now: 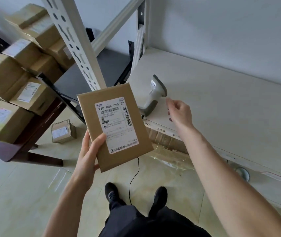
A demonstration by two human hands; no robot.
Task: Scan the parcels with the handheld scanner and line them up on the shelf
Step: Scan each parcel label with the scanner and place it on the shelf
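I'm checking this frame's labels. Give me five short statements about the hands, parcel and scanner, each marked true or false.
1. The left hand holds the parcel. True.
2. The right hand grips the scanner. False: its fingers are near it, holding nothing.
3. The scanner lies on the shelf. True.
4. The parcel's label faces away from the camera. False: it faces the camera.
5. A small box sits on the floor. True.
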